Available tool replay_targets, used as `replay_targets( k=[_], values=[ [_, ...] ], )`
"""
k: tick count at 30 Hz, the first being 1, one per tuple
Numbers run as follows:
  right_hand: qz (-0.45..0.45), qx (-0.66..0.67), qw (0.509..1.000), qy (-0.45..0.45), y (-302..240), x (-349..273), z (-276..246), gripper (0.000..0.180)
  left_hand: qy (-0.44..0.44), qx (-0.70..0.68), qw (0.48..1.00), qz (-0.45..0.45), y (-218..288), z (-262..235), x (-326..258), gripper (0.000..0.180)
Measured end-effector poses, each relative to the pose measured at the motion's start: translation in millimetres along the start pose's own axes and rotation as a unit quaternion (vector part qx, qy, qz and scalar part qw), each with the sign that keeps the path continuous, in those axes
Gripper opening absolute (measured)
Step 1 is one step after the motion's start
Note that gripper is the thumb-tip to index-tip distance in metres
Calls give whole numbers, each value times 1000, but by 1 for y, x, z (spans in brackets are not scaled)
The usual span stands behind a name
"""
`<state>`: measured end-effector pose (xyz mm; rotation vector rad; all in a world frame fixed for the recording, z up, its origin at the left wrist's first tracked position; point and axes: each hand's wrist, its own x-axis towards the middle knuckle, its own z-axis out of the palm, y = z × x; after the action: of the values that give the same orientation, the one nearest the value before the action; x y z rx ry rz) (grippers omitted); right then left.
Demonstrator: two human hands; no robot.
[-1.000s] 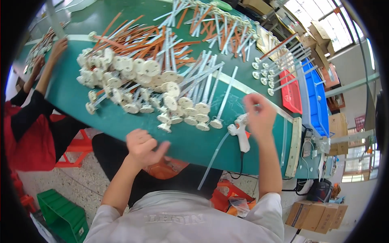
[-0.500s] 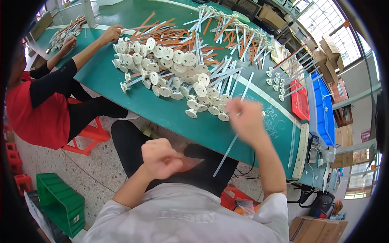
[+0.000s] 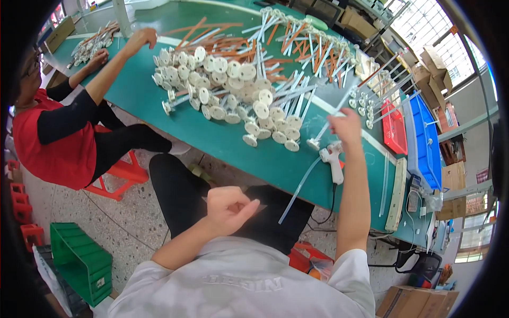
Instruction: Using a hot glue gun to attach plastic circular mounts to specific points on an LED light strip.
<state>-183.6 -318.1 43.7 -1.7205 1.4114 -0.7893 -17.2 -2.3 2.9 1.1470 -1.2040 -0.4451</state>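
My right hand [image 3: 347, 127] is over the table, its fingers closed on a pale stick [image 3: 325, 129] that has a white round base [image 3: 313, 143] at its lower end, close to the tabletop. Just nearer to me lies a white glue gun [image 3: 335, 165], a long translucent glue stick [image 3: 298, 192] running out of it past the table edge. Above my lap, my left hand [image 3: 229, 210] is closed; a thin clear edge shows beside its fingers, too little to name. Left of the right hand spreads a heap of white round bases with sticks [image 3: 217, 90].
A person in red [image 3: 55, 138] sits at the left, one hand [image 3: 142, 40] over orange and white strips. More pieces stand upright [image 3: 366, 103] at the far right, near a red basket [image 3: 393, 130] and a blue bin [image 3: 424, 143]. A green crate [image 3: 79, 262] sits on the floor.
My right hand has moved farther away and slightly right, uncovering the glue gun. My left hand has shifted slightly right. The other person's hand has pulled back from the strips.
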Motion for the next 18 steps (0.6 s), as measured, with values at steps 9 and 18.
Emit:
replay_targets(
  k=[9, 18],
  values=[
    [-90, 245, 964, 46, -49, -182, -10, 14, -12, -127, 990, -56, 10, 47, 29, 64],
    [-132, 215, 959, 131, -7, -170, -8, 20, -65, -126, 986, -91, 7, 38, 20, 55]
  ],
)
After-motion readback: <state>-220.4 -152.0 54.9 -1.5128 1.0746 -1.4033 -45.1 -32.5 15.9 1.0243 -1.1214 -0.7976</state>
